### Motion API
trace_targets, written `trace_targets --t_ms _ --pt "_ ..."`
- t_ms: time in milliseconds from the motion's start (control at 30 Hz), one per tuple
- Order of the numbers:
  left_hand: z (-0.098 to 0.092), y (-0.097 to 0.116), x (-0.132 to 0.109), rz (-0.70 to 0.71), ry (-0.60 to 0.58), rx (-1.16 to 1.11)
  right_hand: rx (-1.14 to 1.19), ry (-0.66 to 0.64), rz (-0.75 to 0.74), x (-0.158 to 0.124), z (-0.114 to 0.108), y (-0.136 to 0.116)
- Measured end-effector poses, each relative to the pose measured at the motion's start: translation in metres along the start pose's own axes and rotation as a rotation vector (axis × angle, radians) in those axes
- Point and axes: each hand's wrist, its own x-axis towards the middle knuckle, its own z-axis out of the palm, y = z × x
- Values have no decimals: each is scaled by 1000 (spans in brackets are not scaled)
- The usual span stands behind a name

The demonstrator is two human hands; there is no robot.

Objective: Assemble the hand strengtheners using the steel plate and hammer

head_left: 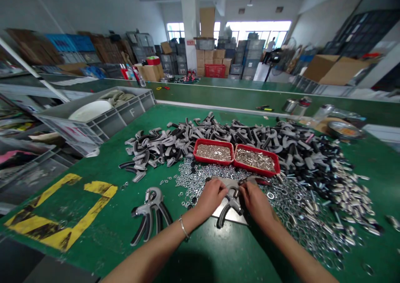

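Note:
My left hand (211, 197) and my right hand (256, 204) both grip a grey and black hand grip exerciser (233, 199) over a flat metal plate (230, 217). Its handles point toward me, and my fingers hide part of its head. Left of my left hand lies an assembled grip exerciser (151, 216) with a visible spring. Loose silver washers and nuts (200, 178) spread just beyond my hands, and more (300, 204) lie right of my right hand. Behind them stand two red trays (213, 152) of small metal parts, before a heap of grey-black handles (218, 135).
The green workbench (103, 237) carries yellow tape marks (59, 216) at left and silver metal sleeves (343, 204) at right. A grey crate (109, 122) stands at the far left corner. Beyond lies another green bench, with stacked crates and cartons. A person stands far back.

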Motion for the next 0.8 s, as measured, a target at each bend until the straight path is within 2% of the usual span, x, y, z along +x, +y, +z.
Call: trace_targets --t_ms 133,267,367,467,533,600,733,800 --pt "10 2 2 39 6 132 -147 -66 -73 7 -1 -1" --pt "13 2 0 85 -1 222 -216 -93 -110 8 -20 6" --pt "11 1 -2 113 -33 268 -321 -27 -46 -4 -35 21" --pt "9 1 -3 116 -45 311 -406 -40 21 -16 -40 39" --pt "8 3 -2 130 -43 363 -381 -59 16 -21 -41 47" --pt "9 6 0 207 -60 457 -330 -55 -5 -23 -43 47" --pt "9 11 8 471 -187 685 23 -103 28 -29 -52 32" --pt "7 12 10 505 -221 716 96 -158 59 -33 -57 23"
